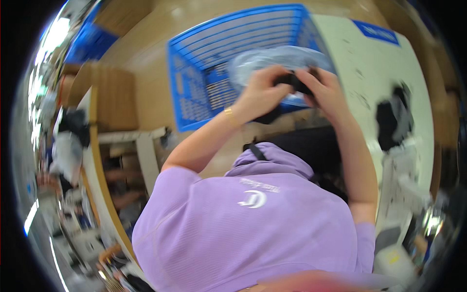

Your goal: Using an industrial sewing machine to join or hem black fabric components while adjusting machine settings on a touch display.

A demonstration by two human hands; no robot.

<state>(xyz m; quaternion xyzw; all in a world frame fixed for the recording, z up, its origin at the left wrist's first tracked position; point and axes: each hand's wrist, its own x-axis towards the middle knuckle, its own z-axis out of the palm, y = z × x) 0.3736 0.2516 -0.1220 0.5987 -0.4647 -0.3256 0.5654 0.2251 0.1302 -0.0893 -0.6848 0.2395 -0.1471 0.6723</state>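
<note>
Blue crate (194, 92) below hands, clear plastic bag (272, 61) lying in it.

Risk, judged: small dark item (292, 80) slips, drops into crate if either pinch loosens.

Left hand (265, 90) and right hand (323, 90) both closed around item, held above bag.

Item black, compact, partly hidden by fingers; kind unclear.

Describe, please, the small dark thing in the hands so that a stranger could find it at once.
Start at the big blue crate on the floor. Over its near right corner, above a clear plastic bag, the left hand and right hand meet. The black item pinched between them is the only dark thing there; its exact kind is too blurred to tell.
</note>
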